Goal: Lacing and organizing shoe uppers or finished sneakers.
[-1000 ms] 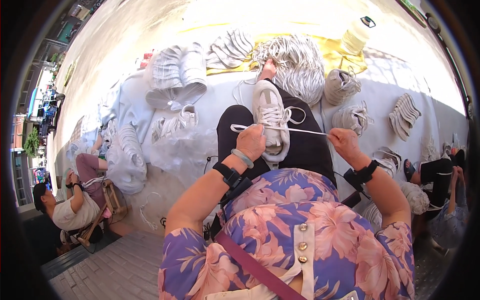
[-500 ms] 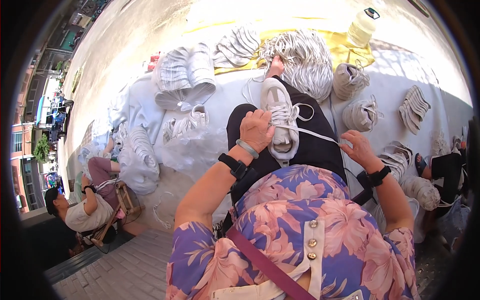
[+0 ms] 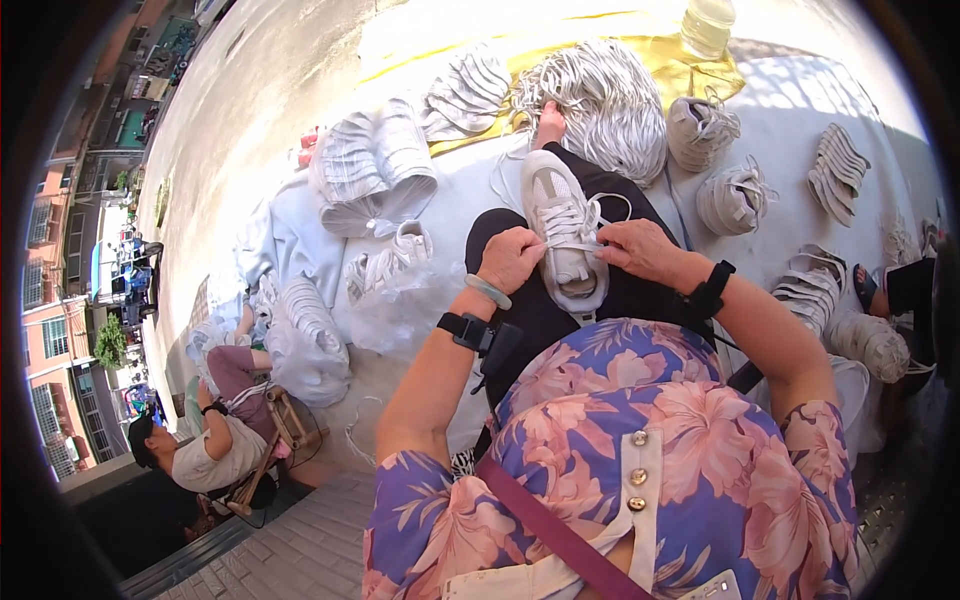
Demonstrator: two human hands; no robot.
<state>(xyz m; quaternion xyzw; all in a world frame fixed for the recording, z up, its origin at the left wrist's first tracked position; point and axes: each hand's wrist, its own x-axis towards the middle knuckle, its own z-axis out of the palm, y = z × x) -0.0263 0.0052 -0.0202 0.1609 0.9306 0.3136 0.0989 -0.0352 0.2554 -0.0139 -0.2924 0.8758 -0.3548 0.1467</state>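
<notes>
A white and beige sneaker (image 3: 552, 190) rests on my black-trousered lap, its toe pointing away from me. White shoelace (image 3: 572, 243) runs across its upper, and a loose loop stands out at the right side. Against the shoe's left edge, my left hand (image 3: 511, 257) is closed in a pinch on the lace. My right hand (image 3: 640, 249) pinches the lace at the opposite edge, fingers closed. The lace stretches between both hands over the tongue. The lace ends inside my fingers are hidden.
Beyond my foot lies a heap of white laces (image 3: 610, 120) on yellow cloth (image 3: 655, 70), near a clear jug (image 3: 708, 30). Two laced shoes (image 3: 738, 200) stand to the right. Stacked shoe parts (image 3: 360, 160) in plastic lie left. A person (image 3: 215, 450) sits far left.
My right hand has moved left from holding the lace out beside my knee to the shoe's right edge. The left hand has shifted slightly and now pinches at the left edge.
</notes>
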